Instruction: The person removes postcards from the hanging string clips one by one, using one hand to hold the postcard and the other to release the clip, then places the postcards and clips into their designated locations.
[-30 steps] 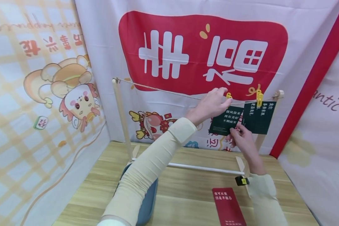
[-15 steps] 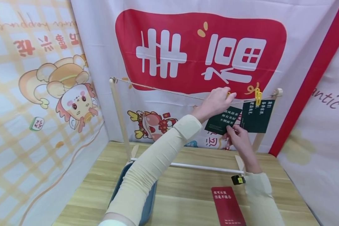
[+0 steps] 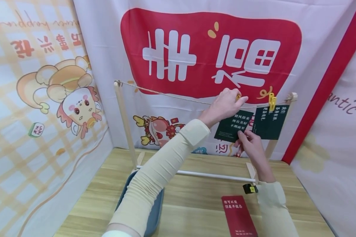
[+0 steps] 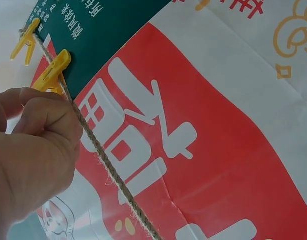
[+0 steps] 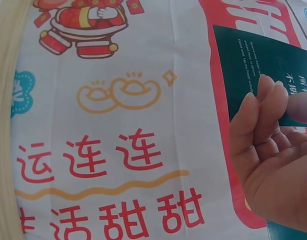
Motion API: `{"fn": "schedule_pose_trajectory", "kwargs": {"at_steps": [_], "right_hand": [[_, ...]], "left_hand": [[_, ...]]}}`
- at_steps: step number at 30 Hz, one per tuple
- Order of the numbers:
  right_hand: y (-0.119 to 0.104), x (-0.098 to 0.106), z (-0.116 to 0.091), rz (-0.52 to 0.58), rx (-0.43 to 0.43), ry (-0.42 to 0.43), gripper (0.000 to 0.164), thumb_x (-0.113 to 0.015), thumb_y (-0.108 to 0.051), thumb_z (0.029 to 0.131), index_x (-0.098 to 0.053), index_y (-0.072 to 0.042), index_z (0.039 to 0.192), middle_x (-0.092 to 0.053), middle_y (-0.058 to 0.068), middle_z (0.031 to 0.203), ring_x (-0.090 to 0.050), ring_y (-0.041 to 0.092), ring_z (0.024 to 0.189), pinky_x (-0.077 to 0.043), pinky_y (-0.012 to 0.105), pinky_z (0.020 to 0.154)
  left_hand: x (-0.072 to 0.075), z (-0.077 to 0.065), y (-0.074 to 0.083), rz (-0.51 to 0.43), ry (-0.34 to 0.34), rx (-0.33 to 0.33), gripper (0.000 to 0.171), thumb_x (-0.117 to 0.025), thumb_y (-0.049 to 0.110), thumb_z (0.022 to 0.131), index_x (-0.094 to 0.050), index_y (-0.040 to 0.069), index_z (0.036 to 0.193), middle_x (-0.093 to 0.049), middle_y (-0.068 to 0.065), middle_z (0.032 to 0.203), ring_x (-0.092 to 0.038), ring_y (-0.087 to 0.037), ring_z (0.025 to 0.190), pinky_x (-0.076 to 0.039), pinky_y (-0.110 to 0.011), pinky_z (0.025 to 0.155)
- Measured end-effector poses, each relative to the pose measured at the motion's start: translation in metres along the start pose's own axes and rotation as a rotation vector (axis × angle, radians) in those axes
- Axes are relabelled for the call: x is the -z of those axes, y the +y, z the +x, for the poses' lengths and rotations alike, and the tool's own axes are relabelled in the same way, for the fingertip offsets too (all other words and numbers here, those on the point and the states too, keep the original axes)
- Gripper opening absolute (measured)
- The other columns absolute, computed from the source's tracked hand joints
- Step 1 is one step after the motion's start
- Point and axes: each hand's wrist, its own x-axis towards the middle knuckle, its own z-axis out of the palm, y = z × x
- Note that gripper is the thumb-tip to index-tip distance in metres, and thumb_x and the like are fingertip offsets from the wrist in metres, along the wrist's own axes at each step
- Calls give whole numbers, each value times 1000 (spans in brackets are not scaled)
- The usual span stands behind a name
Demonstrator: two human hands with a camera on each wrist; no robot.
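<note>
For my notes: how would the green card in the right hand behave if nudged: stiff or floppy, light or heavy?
The green card is probably stiff: pinched low by the right hand, it looks nearly flat. It seems thin, so likely light. A nudge might pivot it near its upper edge, where a yellow clip sits by the rope.

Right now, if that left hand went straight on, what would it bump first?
Past the yellow clip it pinches, the left hand would probably meet the banner, though depth is unclear.
</note>
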Motion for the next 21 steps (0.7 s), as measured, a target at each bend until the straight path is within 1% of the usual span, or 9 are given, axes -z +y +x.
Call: {"fn": "schedule_pose_trajectory", "kwargs": {"at_steps": [4, 9, 13, 17, 21], "right_hand": [[2, 1, 0, -7, -8, -5, 44, -48, -53, 98, -56, -11, 110, -65, 2, 78, -60, 21, 56, -56, 27, 60], [2, 2, -1, -5, -1, 0, 44, -48, -53, 98, -56, -12, 111, -65, 1, 78, -60, 21, 57, -56, 27, 60], [1, 3, -2, -1, 8, 6, 45, -48, -52, 98, -57, -11, 112, -65, 1, 77, -60, 21, 57, -56, 27, 60], [-1, 2, -2, 0, -7, 1, 45, -49, -50, 99, -56, -8, 113, -65, 1, 76, -60, 18, 56, -56, 27, 60], [-10, 1, -6, 13, -20, -8, 43, -50, -44, 100, -55, -3, 113, -65, 2, 76, -58, 14, 53, -55, 26, 57]], "left_hand": [[1, 0, 0, 10, -8, -18, 33, -60, 41, 95, -58, 18, 119, -62, 6, 103, -55, -3, 84, -49, -10, 70], [2, 0, -2, 6, 7, -59, 31, -63, 39, 94, -60, 16, 115, -62, 4, 104, -54, -4, 85, -49, -9, 71], [3, 1, -2, 25, 15, -93, 31, -64, 38, 93, -62, 16, 114, -63, 4, 105, -55, -4, 85, -48, -8, 72], [4, 0, -1, 53, 17, -124, 30, -64, 38, 93, -65, 16, 113, -64, 4, 105, -54, -3, 85, -48, -9, 75], [5, 0, 1, 61, 32, -153, 28, -64, 37, 93, -65, 15, 111, -63, 3, 107, -54, -3, 87, -48, -9, 78]]}}
